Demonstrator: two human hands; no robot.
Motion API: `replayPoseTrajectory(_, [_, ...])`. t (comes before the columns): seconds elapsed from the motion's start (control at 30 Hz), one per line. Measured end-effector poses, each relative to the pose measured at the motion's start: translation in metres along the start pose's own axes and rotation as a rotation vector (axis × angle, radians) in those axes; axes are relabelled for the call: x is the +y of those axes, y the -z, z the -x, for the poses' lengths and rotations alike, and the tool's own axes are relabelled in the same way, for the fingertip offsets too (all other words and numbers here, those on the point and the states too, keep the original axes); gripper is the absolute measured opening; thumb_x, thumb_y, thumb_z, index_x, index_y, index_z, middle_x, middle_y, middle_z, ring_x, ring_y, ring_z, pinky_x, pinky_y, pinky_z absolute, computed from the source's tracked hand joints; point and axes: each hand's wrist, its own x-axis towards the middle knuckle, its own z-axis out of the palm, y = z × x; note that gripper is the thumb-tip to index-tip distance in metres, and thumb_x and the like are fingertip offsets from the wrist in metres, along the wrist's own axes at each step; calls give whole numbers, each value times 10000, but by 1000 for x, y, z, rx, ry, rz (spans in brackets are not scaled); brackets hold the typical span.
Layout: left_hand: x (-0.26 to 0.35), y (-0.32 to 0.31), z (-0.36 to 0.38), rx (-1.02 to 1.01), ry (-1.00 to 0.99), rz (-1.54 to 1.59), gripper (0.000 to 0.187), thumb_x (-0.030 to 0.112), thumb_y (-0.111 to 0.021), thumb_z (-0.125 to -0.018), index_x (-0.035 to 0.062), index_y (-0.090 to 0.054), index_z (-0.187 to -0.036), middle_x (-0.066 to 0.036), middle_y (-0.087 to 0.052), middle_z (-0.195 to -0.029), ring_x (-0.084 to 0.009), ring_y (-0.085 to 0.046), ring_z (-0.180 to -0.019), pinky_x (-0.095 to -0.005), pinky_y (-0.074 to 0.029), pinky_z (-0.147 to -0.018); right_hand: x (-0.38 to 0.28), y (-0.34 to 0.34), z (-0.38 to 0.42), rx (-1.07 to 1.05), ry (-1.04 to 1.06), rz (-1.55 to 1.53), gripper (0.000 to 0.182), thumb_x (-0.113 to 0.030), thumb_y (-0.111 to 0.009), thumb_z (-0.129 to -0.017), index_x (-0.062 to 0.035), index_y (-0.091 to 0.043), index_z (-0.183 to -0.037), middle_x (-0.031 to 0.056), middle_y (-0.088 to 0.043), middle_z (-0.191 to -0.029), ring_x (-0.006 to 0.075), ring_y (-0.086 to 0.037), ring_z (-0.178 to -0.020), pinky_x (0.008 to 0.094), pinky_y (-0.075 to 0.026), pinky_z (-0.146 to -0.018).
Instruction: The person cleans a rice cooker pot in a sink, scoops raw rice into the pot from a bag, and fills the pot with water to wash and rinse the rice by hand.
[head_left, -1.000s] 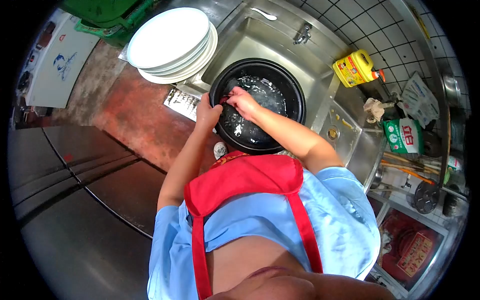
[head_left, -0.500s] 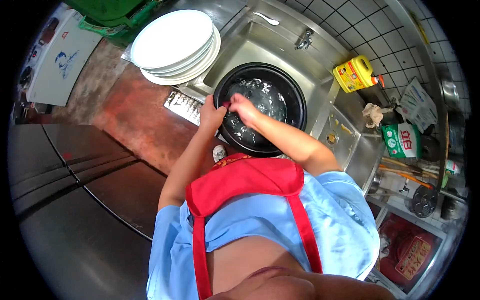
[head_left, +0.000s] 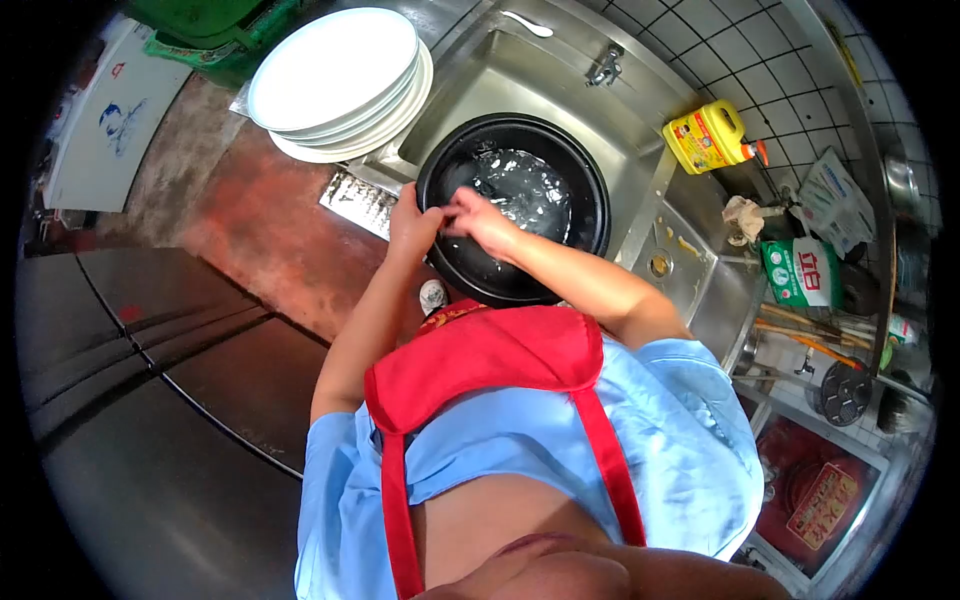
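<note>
Watching the basin [head_left: 590, 190], I see my right hand [head_left: 484, 222] drawn nearer the left hand [head_left: 411, 226]; their grips I can't tell.

The sink [head_left: 545, 85] is brightly lit; the top plate [head_left: 335, 70] is washed out nearly white, and hard glints are thrown by the water [head_left: 525, 185]. The right hand [head_left: 482, 222] is softened by motion blur. Wall tiles [head_left: 722, 48] are bowed by fisheye distortion, corners blacked out.

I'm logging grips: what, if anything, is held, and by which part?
The left hand apparently holds the black basin by its left rim; the right hand is too blurred to tell.
</note>
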Motion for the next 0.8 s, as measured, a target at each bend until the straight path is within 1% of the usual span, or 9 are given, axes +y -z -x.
replayPoseTrajectory(0.1, [13,-3,6,72,-73,101,383,61,-544,-656,-28,-515,-1027,-164,-610,-863,-228,-593,-786,-311,-451,-736,11,27,22,-316,-263,409,293,-6,-528,-759,-30,-491,-1048,99,-529,-1044,170,-496,-979,285,-408,-863])
replayPoseTrajectory(0.13, [15,-1,6,60,-60,7,392,15,-538,-667,-21,-502,-1056,-95,-582,-907,-158,-551,-816,-265,-431,-753,8,33,31,-365,-361,453,296,-79,-527,-803,-33,-483,-1092,93,-527,-1072,170,-492,-995,292,-399,-886])
replayPoseTrajectory(0.2, [2,-4,0,79,-63,60,383,12,-546,-663,-21,-505,-1043,-87,-581,-897,-154,-549,-805,-262,-430,-749,-8,42,53,-468,-470,483,391,-305,-519,-872,-71,-475,-1182,65,-540,-1088,167,-504,-961,316,-408,-846])
replayPoseTrajectory(0.37, [18,-2,5,73,-25,29,376,-6,-554,-654,-30,-506,-1026,-78,-578,-887,-156,-545,-797,-256,-426,-751,-37,99,63,-903,-577,1513,542,-480,-395,-882,-4,-569,-1072,186,-586,-1051,316,-529,-1022,377,-377,-906])
replayPoseTrajectory(0.43, [10,-1,0,35,-31,19,382,-5,-550,-656,-33,-499,-1034,-84,-575,-900,-162,-544,-808,-261,-425,-757,-63,93,63,-738,-727,1885,485,-414,-411,-874,-1,-597,-1048,176,-563,-1121,294,-498,-1090,389,-375,-906])
replayPoseTrajectory(0.5, [-1,0,-7,-13,-46,26,390,-8,-548,-660,-31,-493,-1045,-85,-572,-903,-163,-542,-812,-264,-424,-759,-63,103,43,-831,-786,2303,441,-376,-438,-840,-41,-609,-1070,155,-556,-1154,279,-467,-1142,392,-313,-968])
replayPoseTrajectory(0.57, [-14,-1,-13,-27,-59,66,398,52,-567,-643,-24,-509,-1030,-108,-593,-850,-185,-563,-758,-280,-437,-729,-49,120,24,-781,-532,2651,435,-340,-428,-832,-77,-553,-1156,100,-496,-1244,235,-402,-1207,369,-255,-1009])
replayPoseTrajectory(0.67, [-14,-3,-19,-7,-53,23,430,96,-578,-636,-22,-514,-1045,-133,-606,-852,-209,-580,-761,-292,-442,-732,-35,133,-1,-495,-269,2548,459,-222,-308,-861,-55,-418,-1274,141,-372,-1343,242,-314,-1267,384,-140,-1063])
replayPoseTrajectory(0.8, [-11,-6,-21,12,-52,-25,460,107,-579,-640,-22,-513,-1077,-152,-609,-889,-226,-585,-797,-300,-440,-756,-2,138,-4,-224,-290,2038,445,-163,-317,-858,4,-362,-1267,182,-391,-1293,322,-342,-1224,414,-297,-1005])
